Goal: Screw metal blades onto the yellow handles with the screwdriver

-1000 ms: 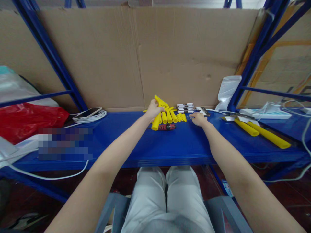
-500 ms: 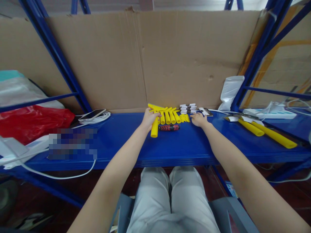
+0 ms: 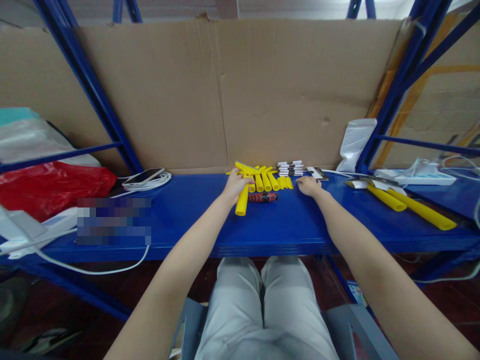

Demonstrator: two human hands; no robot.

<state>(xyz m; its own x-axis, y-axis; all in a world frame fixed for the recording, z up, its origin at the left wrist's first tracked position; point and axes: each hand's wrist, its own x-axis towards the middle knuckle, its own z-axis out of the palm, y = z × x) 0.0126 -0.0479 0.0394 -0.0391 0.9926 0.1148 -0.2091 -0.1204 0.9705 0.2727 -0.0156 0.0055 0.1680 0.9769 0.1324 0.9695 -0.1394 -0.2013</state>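
Note:
My left hand [image 3: 235, 186] is wrapped round a yellow scraper handle [image 3: 242, 201], its round end pointing towards me. Several more yellow handles [image 3: 267, 183] lie side by side just right of it. In front of these is a red and black screwdriver [image 3: 263, 197]. My right hand [image 3: 309, 186] rests low over the blue shelf with its fingers closed at a tiny dark item that I cannot make out. Small yellow pieces [image 3: 285, 183] lie left of that hand, and behind them stand stacked white and black packets [image 3: 290, 168].
Two long yellow-handled tools [image 3: 416, 206] lie at the right beside a white power strip [image 3: 416, 176]. At the left are a phone [image 3: 147, 176] on a coiled white cable and a red bag [image 3: 60, 187]. Cardboard [image 3: 292, 90] stands behind the shelf [image 3: 277, 232].
My left hand has moved slightly right with the yellow handle, which tilts more. The fingers of my right hand have drawn together at the shelf surface.

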